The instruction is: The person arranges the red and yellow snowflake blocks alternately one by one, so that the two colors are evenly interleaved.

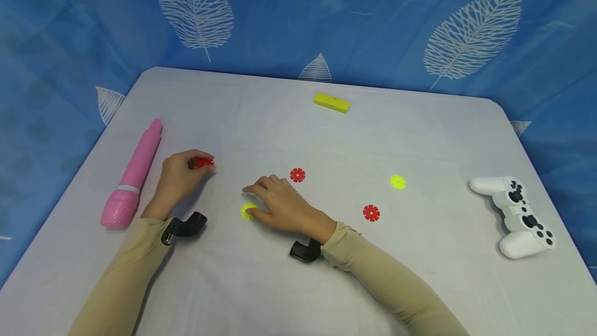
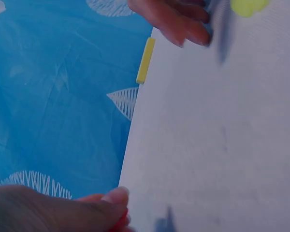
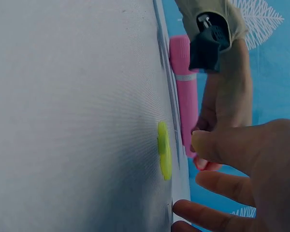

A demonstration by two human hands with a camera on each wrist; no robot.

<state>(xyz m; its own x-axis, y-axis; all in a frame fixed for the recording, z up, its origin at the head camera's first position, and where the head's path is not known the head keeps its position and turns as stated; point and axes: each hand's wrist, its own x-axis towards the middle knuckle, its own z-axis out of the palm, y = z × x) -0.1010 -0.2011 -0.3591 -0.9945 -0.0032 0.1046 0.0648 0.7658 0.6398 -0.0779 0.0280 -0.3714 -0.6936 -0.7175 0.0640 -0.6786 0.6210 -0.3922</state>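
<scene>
Left hand [image 1: 181, 172]: thumb and fingers pinch a red piece [image 1: 203, 163] above the left part of the table [image 1: 261, 294]; the grip is narrow.
Red piece: partly hidden by the fingers; its visible part forms a thin band, long axis roughly left to right in the head view.
Right hand [image 1: 282, 206]: holds nothing; fingers apart, thumb over the rim of a yellow disc [image 1: 247, 211] in the head view; the right wrist view shows a gap between them.
Yellow disc: flat on the cloth, between the hands; round, notched.
Other discs: two red, notched discs [image 1: 371, 213] and a second yellow one [image 1: 398, 182], all flat, right of the first and well apart.
Markings: symbols on the white controller [image 1: 517, 217] and a dark mark on the yellow block [image 1: 331, 102], too small to read; leaf prints on the blue curtain [image 1: 326, 19].
Edges: block near the far edge, long axis left to right; pink wand [image 1: 135, 175] along the left edge, narrow end away; controller toward the right edge.
Room: bare cloth separates the first yellow disc from the near edge.
</scene>
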